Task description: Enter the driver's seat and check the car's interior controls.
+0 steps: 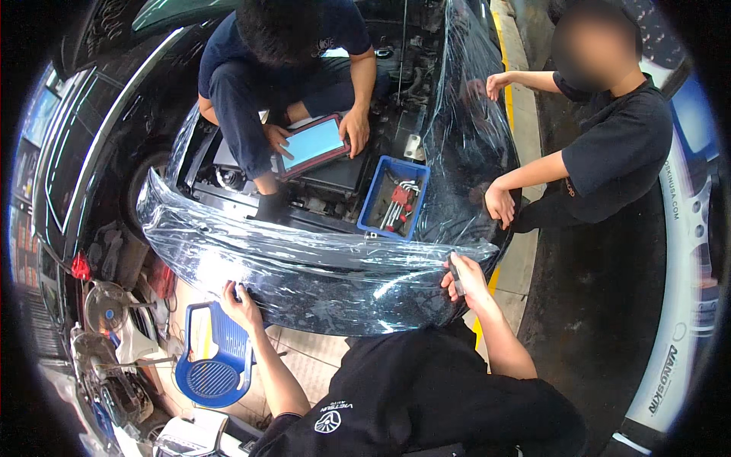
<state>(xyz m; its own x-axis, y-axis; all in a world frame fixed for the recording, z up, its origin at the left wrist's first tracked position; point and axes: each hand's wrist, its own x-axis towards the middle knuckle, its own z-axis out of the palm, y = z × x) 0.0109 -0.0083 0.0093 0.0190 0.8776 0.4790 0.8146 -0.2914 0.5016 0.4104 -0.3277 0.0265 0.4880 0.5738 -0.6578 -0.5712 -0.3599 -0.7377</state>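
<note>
Fingers of left hand [242, 311] bent at the lower edge of the bumper [343, 293]; whether they pinch it, can't tell. Right hand [474, 280] near the opposite end, fingers closed round a small dark piece [457, 276], kind unclear. Bumper spans the front of the open engine bay [415, 84], just ahead of the wearer's torso, streaky clear film [228, 221] over it. Judgement: light for its breadth, apt to flex mid-span; film slick, finish easily scratched. Best hold: near both ends, by the edges, not by film alone. Pose: forearms spread wide, both angled up and leftward.
</note>
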